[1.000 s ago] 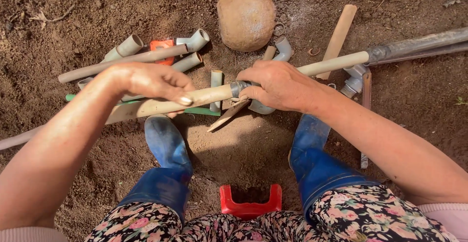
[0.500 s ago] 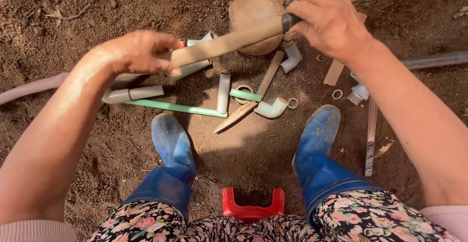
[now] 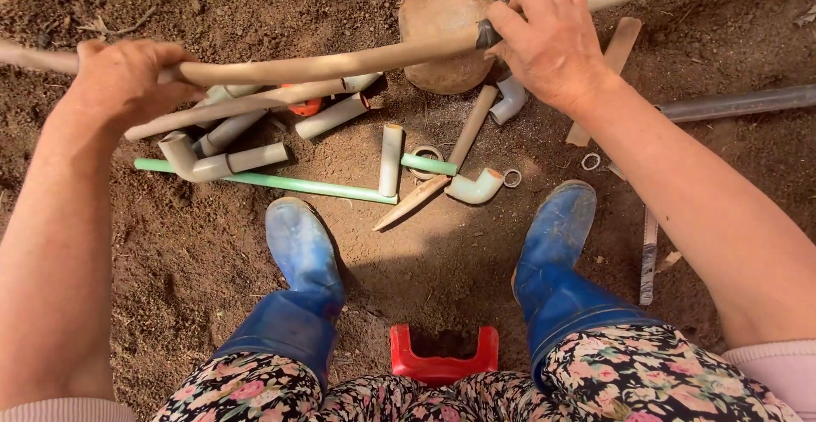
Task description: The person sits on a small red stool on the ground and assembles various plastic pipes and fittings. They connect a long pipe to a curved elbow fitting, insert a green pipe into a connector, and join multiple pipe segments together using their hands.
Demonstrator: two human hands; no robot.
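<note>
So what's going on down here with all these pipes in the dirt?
A person seated on a red stool, in blue rubber boots, holds a long beige pipe up off the ground with both hands. The left hand grips one end part, and the right hand grips it at a dark joint. Below lie short pipe pieces, elbow fittings, a green pipe and a round stone on bare soil.

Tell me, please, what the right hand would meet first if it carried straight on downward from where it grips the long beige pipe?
Probably the white pipe elbow lying on the soil directly below the right hand, beside the round brown stone. Depth is hard to judge from above, so the wooden stick next to it might come first.
</note>
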